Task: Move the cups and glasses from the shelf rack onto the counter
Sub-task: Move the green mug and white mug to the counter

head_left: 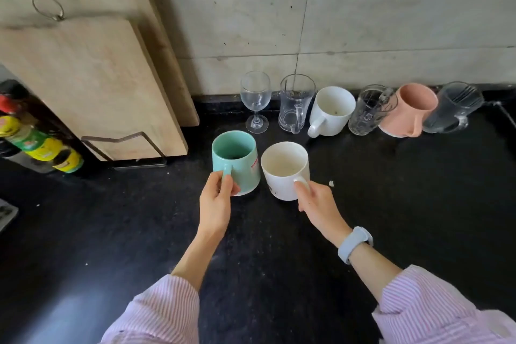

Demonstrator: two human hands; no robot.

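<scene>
Mint-green ceramic mug [237, 160] beside an off-white ceramic mug [284, 169] on the speckled black stone counter [279, 274], a salmon-pink ceramic mug [409, 112] among clear glasses behind, pink-and-white striped fabric sleeves [156, 313], a pale-blue wristband [353, 243], and pale wooden cutting boards [83, 78].

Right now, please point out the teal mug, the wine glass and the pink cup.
teal mug [245, 170], head view, on its outer side wall.
wine glass [255, 92], head view, on its bowl.
pink cup [402, 117], head view, on its outer side.

Cutting boards [92, 86] in wire holder [125, 148] — sauce bottles [42, 145] left.
</scene>
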